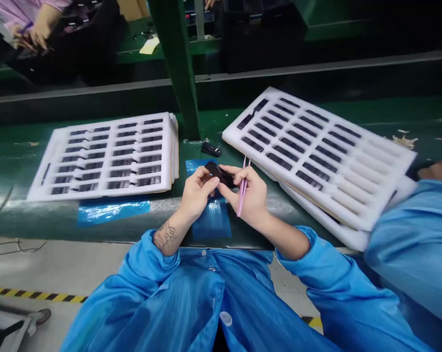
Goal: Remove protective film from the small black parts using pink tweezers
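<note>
Blue-sleeved hands (197,193), small black plastic part (218,175)

A glossy blue anti-static smock (177,303) — long sleeves, pale snap buttons (226,318) down the front, gathered cuffs (147,244) — covers the torso; a dark line tattoo (165,235) marks the bare left forearm (180,220), just behind the left grip (197,193).

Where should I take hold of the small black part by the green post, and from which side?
Pinch the small black part across its narrow sides, coming from the near side. It lies flat and elongated on the green belt, and the green post stands behind it, so that approach looks least obstructed. Your left hand is closest, though it is pinching another black piece.
</note>
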`<state>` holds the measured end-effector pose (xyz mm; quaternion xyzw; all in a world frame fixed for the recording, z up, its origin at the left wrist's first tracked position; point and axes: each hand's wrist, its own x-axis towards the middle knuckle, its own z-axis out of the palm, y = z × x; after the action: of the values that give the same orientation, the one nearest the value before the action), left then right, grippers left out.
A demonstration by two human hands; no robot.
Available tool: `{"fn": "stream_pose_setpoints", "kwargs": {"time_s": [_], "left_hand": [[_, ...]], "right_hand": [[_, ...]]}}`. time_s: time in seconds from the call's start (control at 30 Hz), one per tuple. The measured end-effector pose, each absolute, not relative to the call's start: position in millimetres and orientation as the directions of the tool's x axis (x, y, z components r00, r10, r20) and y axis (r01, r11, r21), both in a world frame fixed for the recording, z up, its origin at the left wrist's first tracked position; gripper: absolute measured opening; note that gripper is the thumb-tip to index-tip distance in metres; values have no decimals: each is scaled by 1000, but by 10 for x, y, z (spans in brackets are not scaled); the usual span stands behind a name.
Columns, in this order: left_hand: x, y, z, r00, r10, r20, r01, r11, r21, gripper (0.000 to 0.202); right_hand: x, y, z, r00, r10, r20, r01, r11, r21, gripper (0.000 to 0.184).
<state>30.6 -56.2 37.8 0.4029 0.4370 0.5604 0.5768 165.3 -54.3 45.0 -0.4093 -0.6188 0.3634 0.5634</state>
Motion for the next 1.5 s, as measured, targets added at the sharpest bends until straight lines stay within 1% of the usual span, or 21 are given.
{"fn": "stream_pose_setpoints", "kwargs": {"time_s": [0.03,0.13,0.23,0.27,0.33,0.4,0.47,0.57,0.63,0.73,0.8,0.87,0.93,0.97,1.0,1.07,1.13,1.17,1.23,1.4,1.5], "left_hand": [[349,-516,330,-3,997,-73,-304,68,950,28],[380,-424,307,-11,992,-124,-363,112,925,29],[293,-348,379,60,971,-232,-462,233,856,27],[247,-318,407,109,955,-276,-477,293,828,27],[150,-256,451,226,907,-356,-445,421,791,28],[74,-197,468,353,830,-431,-367,547,753,29],[32,-148,452,454,746,-487,-288,640,712,27],[17,-102,384,535,658,-530,-215,713,667,29],[18,-90,334,561,640,-525,-193,718,669,37],[14,-98,284,515,708,-483,-142,626,767,52],[-2,-117,265,393,795,-462,-97,535,839,56],[-31,-143,244,253,876,-412,-16,429,903,50],[-74,-169,217,175,941,-291,169,262,950,41],[-97,-180,201,175,963,-207,304,147,941,41],[-121,-188,187,196,973,-123,446,23,895,44],[-163,-198,163,271,963,12,670,-197,716,53],[-192,-197,146,345,935,80,767,-330,551,59],[-199,-195,140,365,926,93,781,-359,511,60],[-197,-192,131,388,915,108,777,-388,495,58],[-143,-200,108,376,919,117,743,-375,555,45],[-128,-202,89,388,914,117,744,-386,546,39]], "right_hand": [[1684,-513,420,-53,904,424,156,427,-891,32],[1748,-439,397,-218,860,461,316,509,-800,24],[1845,-331,467,-327,807,492,402,589,-701,30],[1892,-275,498,-346,787,510,388,615,-686,33],[1989,-138,545,-390,762,517,275,632,-725,36],[2063,1,550,-465,746,476,116,584,-803,36],[2098,103,498,-528,741,415,20,499,-866,34],[2086,147,351,-541,756,368,3,439,-899,33],[2057,124,250,-507,784,358,32,432,-901,32],[2012,84,134,-443,839,317,58,379,-923,32],[1993,77,76,-396,882,255,29,290,-957,37],[1993,87,27,-349,917,191,11,208,-978,42],[2016,106,-10,-328,931,160,93,200,-975,43],[2034,116,-24,-331,929,164,173,231,-958,41],[2056,126,-32,-342,922,183,257,279,-925,39],[2104,141,-37,-388,891,235,393,391,-832,34],[2146,153,-31,-432,857,280,437,470,-767,32],[2163,158,-25,-450,845,291,436,492,-754,31],[2184,164,-16,-465,836,292,414,497,-763,31],[2141,136,-26,-458,850,262,388,456,-801,30],[2094,112,-54,-420,868,264,379,432,-818,33]]}}
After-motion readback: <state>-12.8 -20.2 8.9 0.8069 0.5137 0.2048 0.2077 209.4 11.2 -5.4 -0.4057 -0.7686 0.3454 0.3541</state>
